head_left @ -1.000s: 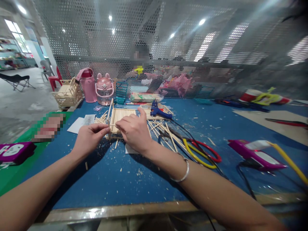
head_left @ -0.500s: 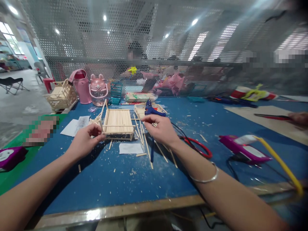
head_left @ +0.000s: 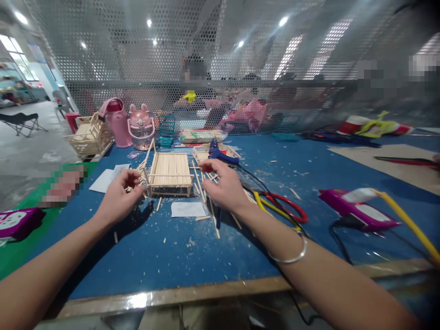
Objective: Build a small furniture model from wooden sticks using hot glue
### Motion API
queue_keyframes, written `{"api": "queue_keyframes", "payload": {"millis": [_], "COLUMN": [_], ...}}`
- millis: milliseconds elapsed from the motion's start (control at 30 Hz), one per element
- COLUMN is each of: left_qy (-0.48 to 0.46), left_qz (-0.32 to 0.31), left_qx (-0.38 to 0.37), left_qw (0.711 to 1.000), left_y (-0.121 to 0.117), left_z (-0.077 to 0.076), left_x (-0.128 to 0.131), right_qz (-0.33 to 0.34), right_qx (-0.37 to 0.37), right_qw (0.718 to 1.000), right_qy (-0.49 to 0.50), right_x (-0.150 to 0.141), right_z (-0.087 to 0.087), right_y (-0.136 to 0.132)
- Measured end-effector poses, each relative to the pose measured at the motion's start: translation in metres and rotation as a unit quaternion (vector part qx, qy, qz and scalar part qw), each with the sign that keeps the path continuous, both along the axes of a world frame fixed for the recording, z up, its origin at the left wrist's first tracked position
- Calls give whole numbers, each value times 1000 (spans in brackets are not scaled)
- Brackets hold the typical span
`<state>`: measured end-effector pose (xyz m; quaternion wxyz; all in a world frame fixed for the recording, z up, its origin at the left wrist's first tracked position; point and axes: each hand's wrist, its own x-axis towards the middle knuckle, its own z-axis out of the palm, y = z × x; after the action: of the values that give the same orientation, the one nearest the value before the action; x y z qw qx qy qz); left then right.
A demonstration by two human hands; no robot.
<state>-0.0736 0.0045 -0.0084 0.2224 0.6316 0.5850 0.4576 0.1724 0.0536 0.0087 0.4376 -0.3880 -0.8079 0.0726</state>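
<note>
Blue bench (head_left: 178,256) carries stick frame (head_left: 171,172), slats laid, between left fingers (head_left: 129,176), narrow, grip unclear, and wide right fingers (head_left: 212,166); loose sticks (head_left: 216,225) lie unused.

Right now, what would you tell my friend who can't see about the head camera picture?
A left hand and right hand flank a small wooden stick frame on a blue table. A blue glue gun and loose sticks are to its right; a pink bottle and a rabbit-eared bottle stand behind.
</note>
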Motion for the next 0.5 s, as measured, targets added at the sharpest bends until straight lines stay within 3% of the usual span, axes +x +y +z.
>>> {"api": "queue_keyframes", "payload": {"millis": [167,333,500], "left_qy": [45,61,17], "left_qz": [-56,-39,-100], "left_qx": [-52,-61,-128], "left_qw": [996,995,987], "left_y": [1,3,16], "left_z": [-1,2,16], "left_x": [3,17,17], "right_qz": [-4,38,24], "right_qx": [-154,-191,-199], "right_qw": [984,973,968], "right_qy": [-84,-127,-152], "right_x": [2,2,16], "right_z": [-3,1,5], "right_y": [7,6,12]}}
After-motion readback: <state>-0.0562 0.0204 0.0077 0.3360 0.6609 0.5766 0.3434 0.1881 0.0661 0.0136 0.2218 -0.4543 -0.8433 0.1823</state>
